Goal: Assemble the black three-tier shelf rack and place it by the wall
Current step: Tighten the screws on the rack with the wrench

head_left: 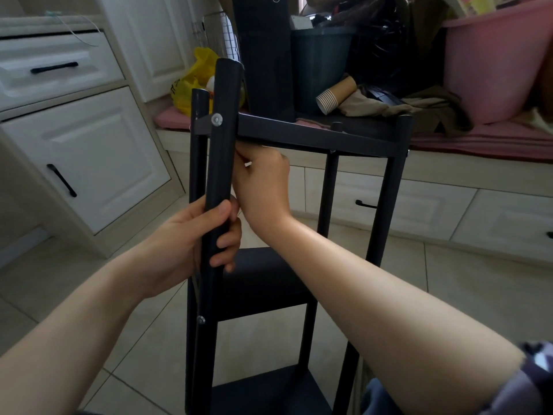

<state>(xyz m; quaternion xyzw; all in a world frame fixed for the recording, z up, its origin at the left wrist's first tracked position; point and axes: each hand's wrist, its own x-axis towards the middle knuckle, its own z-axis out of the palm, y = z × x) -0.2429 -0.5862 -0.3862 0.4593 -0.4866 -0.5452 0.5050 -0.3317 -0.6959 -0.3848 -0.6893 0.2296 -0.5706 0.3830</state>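
Observation:
The black three-tier shelf rack (314, 133) stands upright on the tiled floor in front of me, with its top, middle and bottom shelves fitted between black posts. My left hand (206, 235) grips the near left post (221, 163) about halfway between the top and middle shelves. A silver screw head (216, 119) shows where this post meets the top shelf. My right hand (263, 187) is tucked behind the post just under the top shelf, its fingers curled on something small and white; what it is I cannot tell.
White cabinet drawers (74, 145) stand at the left. A window bench with a pink cushion (478, 139) runs behind the rack, carrying a yellow bag (194, 82), a stack of paper cups (335, 95), a dark bin (320, 67) and a pink tub (493, 61).

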